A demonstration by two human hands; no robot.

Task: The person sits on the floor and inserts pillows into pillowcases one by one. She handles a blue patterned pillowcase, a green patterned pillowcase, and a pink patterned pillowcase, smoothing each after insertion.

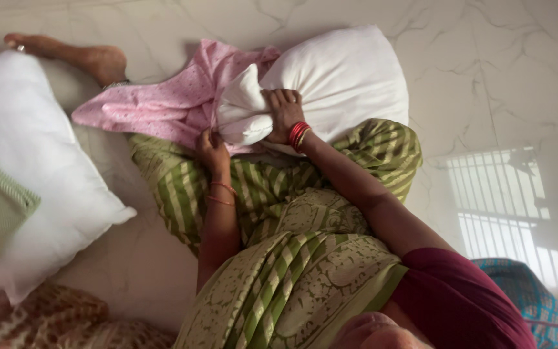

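So the count was two white pillows: one (pixel 337 77) resting on the green striped lap (pixel 253 187), the other (pixel 40 161) off to the lap's left on the floor. One pink cloth (pixel 163 103) lay just past the lap, and two hands were on it all, left (pixel 212 150) and right (pixel 284 111). One bare foot (pixel 72 55) showed beyond the pink cloth, plus one blue patterned cloth (pixel 524 291) right of the lap.

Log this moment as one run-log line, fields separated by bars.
right hand grips end of white pillow | left hand pinches pink pillowcase edge | pillow on lap | second white pillow on floor
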